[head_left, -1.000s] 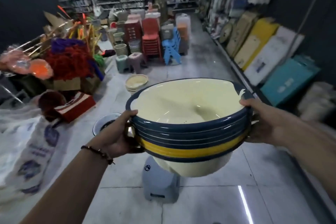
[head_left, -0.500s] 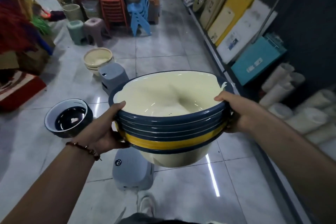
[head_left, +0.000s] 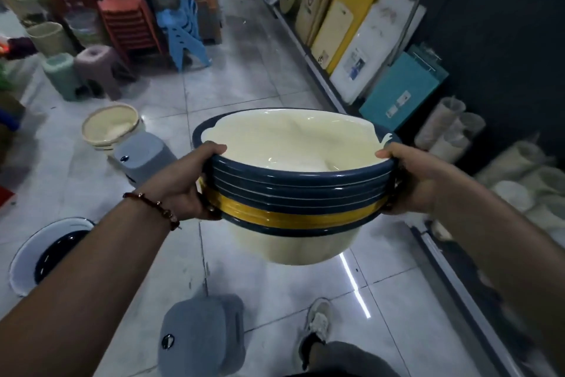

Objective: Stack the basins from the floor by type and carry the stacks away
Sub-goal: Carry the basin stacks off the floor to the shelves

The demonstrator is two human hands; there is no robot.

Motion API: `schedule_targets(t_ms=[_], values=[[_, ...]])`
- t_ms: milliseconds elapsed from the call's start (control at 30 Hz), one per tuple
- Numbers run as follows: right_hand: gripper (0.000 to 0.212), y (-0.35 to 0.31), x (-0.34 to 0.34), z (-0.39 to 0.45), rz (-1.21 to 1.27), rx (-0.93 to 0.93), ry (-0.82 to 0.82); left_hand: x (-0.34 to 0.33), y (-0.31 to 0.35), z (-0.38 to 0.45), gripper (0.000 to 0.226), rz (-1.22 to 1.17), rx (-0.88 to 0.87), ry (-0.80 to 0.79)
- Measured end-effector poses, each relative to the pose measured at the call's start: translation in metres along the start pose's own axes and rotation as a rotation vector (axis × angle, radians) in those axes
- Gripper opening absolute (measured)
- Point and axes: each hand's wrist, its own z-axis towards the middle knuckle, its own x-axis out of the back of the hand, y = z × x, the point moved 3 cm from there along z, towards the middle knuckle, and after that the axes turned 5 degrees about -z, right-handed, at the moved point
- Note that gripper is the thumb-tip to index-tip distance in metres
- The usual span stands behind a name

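Basin stack (head_left: 293,193) in both hands' curled grip above grey stools (head_left: 201,337), floor basins (head_left: 111,127) beyond.

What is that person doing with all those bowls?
A person is carrying a stack of cream basins with blue rims down a shop aisle. The left hand and right hand grip opposite sides. More basins wait on the floor: a cream stack and a dark one.

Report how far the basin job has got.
Done: a stack of cream basins is nested. In hand: left hand and right hand grip its rims, carrying it. Left: the cream basin stack and dark basin sit on the floor.
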Motion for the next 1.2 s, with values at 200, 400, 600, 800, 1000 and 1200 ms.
schedule_targets(t_ms=[200, 400, 600, 800, 1000, 1200], values=[[0.053, -0.08, 0.072, 0.056, -0.016, 0.005, 0.01, -0.106, 0.044, 0.063, 0.039, 0.027, 0.0, 0.014], [0.054, -0.162, 0.113, 0.082, -0.017, 0.046, 0.003, -0.175, 0.087, 0.099, 0.04, -0.006, -0.003, 0.003], [0.046, -0.227, 0.095, 0.11, -0.042, 0.073, -0.019, -0.188, 0.134, 0.133, 0.042, -0.079, -0.024, 0.021], [0.038, -0.28, 0.036, 0.171, -0.05, 0.056, -0.019, -0.168, 0.188, 0.188, 0.057, -0.126, -0.019, 0.069], [0.055, -0.338, -0.051, 0.269, -0.066, -0.047, -0.031, -0.132, 0.258, 0.282, 0.043, -0.183, -0.002, 0.105], [0.063, -0.41, -0.115, 0.351, -0.055, -0.084, 0.005, -0.114, 0.346, 0.362, 0.025, -0.129, 0.036, 0.14]])
